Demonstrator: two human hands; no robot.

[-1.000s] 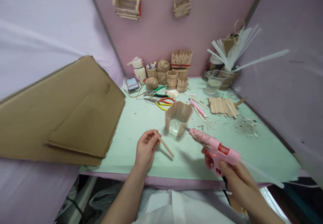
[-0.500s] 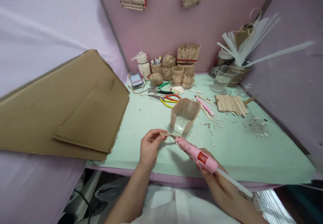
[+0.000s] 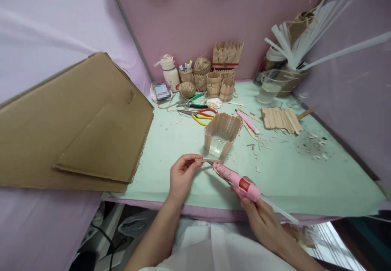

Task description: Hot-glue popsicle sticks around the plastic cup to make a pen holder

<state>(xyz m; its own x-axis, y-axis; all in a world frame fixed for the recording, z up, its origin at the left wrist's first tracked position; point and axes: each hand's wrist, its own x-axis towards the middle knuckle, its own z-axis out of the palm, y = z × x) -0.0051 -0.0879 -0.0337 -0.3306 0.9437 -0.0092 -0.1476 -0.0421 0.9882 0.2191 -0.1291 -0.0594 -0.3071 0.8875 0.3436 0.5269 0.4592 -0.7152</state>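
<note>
Well, from the head-high view, the left hand (image 3: 182, 177) is pinching a thin wooden stick (image 3: 203, 160) by one end, thumb and fingers closed on it, and holding it level just above the table (image 3: 165, 149). The right hand (image 3: 259, 218) has its fingers wrapped around the handle of a pink glue gun (image 3: 236, 181), with a clear glue stick (image 3: 279, 210) poking out of the back. The gun points up and leftward, its nozzle right at the stick, though I can't tell whether they touch. Just beyond them stands a small box (image 3: 210, 134) walled with wooden strips, see-through on part of its near side. Behind that lie scissors (image 3: 200, 121) with red and yellow handles, and to its right a pink cutter (image 3: 248, 122) rests among scraps. Farther right there's a panel of joined sticks (image 3: 279, 119), with a plastic cup of liquid (image 3: 269, 92) behind it. Over on the left, a big sheet of cardboard (image 3: 100, 140) covers that side of the table.
</note>
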